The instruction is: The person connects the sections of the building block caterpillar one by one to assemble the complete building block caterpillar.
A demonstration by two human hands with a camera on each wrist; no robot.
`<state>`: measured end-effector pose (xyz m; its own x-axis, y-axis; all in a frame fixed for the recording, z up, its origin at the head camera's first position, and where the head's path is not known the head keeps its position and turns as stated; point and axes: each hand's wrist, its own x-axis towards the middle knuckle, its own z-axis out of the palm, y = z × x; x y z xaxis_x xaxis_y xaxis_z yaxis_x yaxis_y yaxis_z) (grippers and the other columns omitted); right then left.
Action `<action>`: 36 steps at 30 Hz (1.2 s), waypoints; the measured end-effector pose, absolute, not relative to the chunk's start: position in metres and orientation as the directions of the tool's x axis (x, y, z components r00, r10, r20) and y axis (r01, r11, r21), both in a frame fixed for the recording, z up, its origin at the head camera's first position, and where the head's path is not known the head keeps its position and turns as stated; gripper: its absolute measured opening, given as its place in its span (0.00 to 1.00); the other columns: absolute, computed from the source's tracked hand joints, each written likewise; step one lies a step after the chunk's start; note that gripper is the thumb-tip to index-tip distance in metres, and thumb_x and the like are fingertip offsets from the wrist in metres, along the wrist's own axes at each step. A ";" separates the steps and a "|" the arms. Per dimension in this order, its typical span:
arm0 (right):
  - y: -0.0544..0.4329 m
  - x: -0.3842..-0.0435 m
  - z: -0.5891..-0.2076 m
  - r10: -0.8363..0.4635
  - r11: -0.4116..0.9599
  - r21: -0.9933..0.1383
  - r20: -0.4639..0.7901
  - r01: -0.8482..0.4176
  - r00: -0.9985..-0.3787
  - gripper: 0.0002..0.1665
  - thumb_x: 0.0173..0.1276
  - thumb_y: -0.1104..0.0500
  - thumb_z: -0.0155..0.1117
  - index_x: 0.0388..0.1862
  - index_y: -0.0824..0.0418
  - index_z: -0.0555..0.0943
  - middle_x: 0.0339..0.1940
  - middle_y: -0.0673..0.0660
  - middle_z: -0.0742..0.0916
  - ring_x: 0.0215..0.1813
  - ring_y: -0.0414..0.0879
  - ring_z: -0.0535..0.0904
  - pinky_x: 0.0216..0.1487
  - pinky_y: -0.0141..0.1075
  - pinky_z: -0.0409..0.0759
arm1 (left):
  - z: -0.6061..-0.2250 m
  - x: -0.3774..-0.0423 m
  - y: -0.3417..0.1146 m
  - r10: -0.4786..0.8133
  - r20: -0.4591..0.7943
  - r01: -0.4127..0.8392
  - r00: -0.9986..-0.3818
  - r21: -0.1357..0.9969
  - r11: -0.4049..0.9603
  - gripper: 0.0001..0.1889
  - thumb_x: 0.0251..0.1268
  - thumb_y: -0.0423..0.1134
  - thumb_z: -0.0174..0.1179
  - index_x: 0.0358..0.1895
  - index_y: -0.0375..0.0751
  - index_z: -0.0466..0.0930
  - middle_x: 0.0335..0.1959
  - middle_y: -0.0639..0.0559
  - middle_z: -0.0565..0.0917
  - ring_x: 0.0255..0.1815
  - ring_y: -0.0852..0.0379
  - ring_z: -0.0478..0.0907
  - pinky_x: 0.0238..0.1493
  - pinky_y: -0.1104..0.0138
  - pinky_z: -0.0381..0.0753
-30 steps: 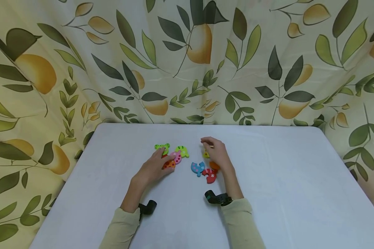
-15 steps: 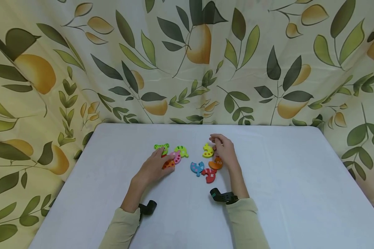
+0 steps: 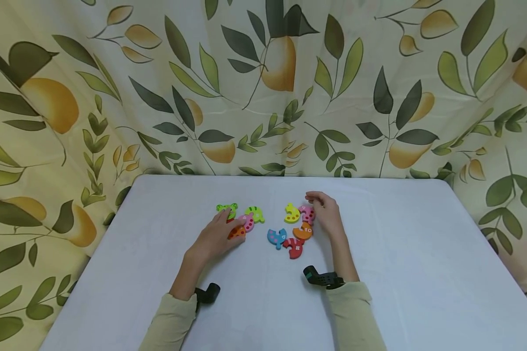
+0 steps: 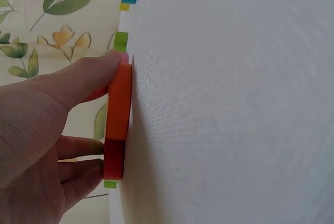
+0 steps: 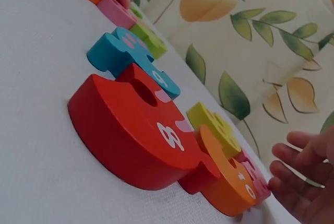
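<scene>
Small animal-shaped puzzle pieces lie in two groups on the table. My left hand (image 3: 212,235) rests at the left group, its fingers and thumb touching an orange spotted piece (image 3: 236,231) and a red piece (image 4: 114,160), the red one mostly hidden under the hand in the head view. Beside them lie a pink piece (image 3: 248,221), a green piece (image 3: 227,210) and a green striped piece (image 3: 255,214). My right hand (image 3: 328,214), fingers loosely bent, is beside another pink piece (image 3: 306,213); fingertips seem to touch its edge. Near it are yellow (image 3: 292,213) and orange number-10 (image 3: 303,231) pieces.
A red piece marked 8 (image 3: 295,247) adjoins the orange one, with a blue piece (image 3: 276,237) on its left. White cloth covers the table (image 3: 404,263). A fruit-patterned curtain (image 3: 263,117) hangs behind the far edge. Each wrist wears a black camera.
My right hand has moved right, off the yellow and orange pieces, uncovering them and then the pink piece. My left hand stays where it was.
</scene>
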<state>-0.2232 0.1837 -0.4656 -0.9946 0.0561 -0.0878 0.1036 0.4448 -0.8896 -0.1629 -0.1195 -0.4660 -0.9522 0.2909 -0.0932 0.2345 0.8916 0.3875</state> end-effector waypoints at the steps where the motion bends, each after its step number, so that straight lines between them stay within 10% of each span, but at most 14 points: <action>1: 0.183 -0.223 -0.465 0.050 0.445 -0.889 -0.098 0.110 -0.994 0.22 0.78 0.61 0.39 0.64 0.62 0.74 0.61 0.62 0.81 0.63 0.54 0.74 0.62 0.43 0.72 | -0.466 -0.163 -0.120 0.291 -0.093 0.235 -0.952 0.387 0.891 0.28 0.64 0.54 0.62 0.68 0.55 0.72 0.76 0.40 0.57 0.78 0.42 0.53 0.70 0.45 0.66; 19: 0.179 -0.223 -0.462 0.012 0.526 -0.843 -0.126 0.113 -0.992 0.22 0.76 0.62 0.46 0.66 0.61 0.73 0.64 0.62 0.78 0.67 0.57 0.71 0.70 0.49 0.70 | -0.467 -0.164 -0.121 0.288 -0.090 0.236 -0.953 0.375 0.897 0.28 0.64 0.54 0.62 0.67 0.56 0.72 0.76 0.41 0.58 0.78 0.42 0.54 0.69 0.45 0.68; 36: 0.153 -0.204 -0.443 -0.496 0.700 -0.683 -0.253 -0.210 -0.831 0.23 0.59 0.57 0.72 0.52 0.64 0.81 0.41 0.56 0.84 0.44 0.46 0.76 0.43 0.35 0.80 | -0.469 -0.165 -0.120 0.288 -0.090 0.234 -0.953 0.380 0.895 0.28 0.63 0.54 0.62 0.67 0.56 0.73 0.76 0.40 0.58 0.78 0.41 0.53 0.70 0.45 0.66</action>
<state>-0.2038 0.1530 -0.4433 -0.8309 -0.4957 -0.2527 -0.2099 0.6999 -0.6827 -0.1648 -0.1199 -0.4691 -0.9535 0.2876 -0.0904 0.2339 0.8950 0.3797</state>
